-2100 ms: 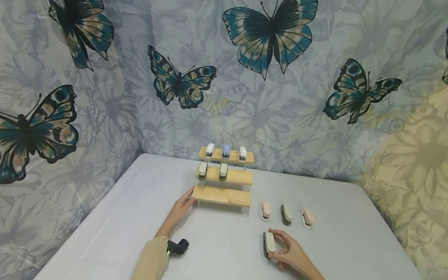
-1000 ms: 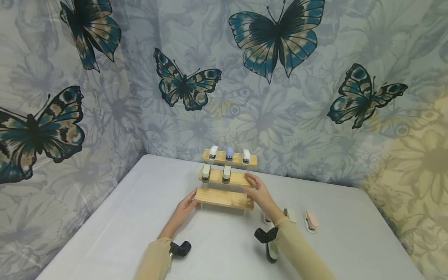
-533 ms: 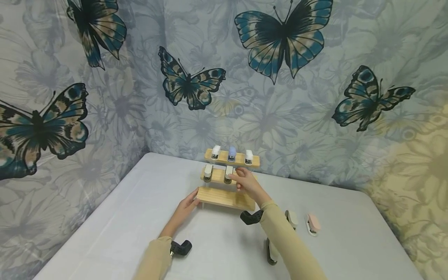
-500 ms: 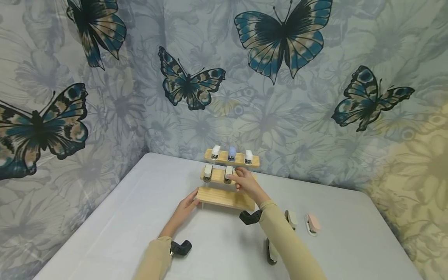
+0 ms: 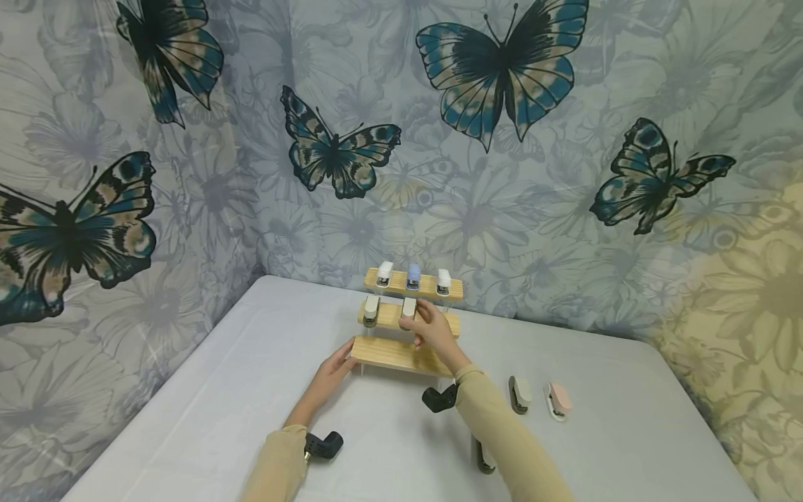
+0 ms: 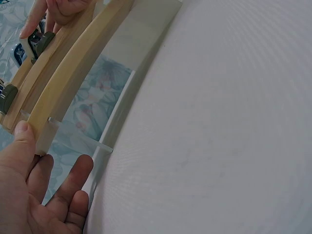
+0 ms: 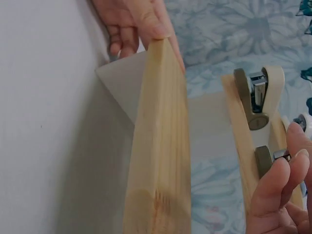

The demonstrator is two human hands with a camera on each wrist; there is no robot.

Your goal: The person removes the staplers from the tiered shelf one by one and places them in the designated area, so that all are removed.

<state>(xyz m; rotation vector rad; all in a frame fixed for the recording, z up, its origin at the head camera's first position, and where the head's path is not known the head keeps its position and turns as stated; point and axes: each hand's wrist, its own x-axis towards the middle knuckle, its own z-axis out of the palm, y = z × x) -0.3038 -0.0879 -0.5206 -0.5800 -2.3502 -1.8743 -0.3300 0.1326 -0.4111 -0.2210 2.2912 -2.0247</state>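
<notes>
Starting at the left end of the 3-tier wooden rack, the left hand rests against the corner of the bottom shelf – thumb on the wood, fingers relaxed and straight beside the clear side panel, gripping nothing, as the left wrist view shows. On the rack's middle shelf, the left stapler sits alone, olive base and cream top. Just right of it, the right hand is on the second stapler of that middle shelf – fingertips curled in on its near end, pinching it where it lies on the wood; the right wrist view shows the olive body right under those fingertips. Up on the rack's top shelf, 3 staplers stand in a row: white, blue, white. The bottom shelf carries none. Moving right of the rack, on the grey table, an olive-and-cream stapler lies flat, and just beside it a pink stapler. Nearer the person, in front of the rack's right end, a dark stapler peeks out from under the right sleeve, mostly hidden. Behind the rack hangs the butterfly curtain.
</notes>
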